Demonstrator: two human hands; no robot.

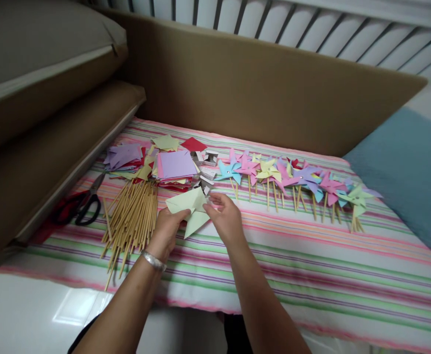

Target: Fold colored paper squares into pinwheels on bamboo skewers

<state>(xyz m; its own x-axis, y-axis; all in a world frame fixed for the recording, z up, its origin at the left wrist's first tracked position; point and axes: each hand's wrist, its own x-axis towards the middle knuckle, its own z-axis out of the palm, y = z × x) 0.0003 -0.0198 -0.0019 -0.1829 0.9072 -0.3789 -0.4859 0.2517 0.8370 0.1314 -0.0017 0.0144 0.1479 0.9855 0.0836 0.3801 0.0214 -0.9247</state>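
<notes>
My left hand (169,227) and right hand (226,216) pinch the pale green, pointed paper sheet (193,200) between them, one corner toward me.

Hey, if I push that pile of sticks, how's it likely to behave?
The sticks look thin, so each is probably light. They look straight, so likely stiff. They lie fanned out on the cloth, so a push may roll or scatter some.

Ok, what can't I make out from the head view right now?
All in the head view:
1. Left hand: most fingers, hidden behind the pale green paper.
2. Sticks: exact count, lost in their overlap.
3. Pinwheels: rear ones, partly covered by front ones.
4. Small boxes: contents, too small and blurred.
5. Blue surface: cut off by the right edge.
</notes>
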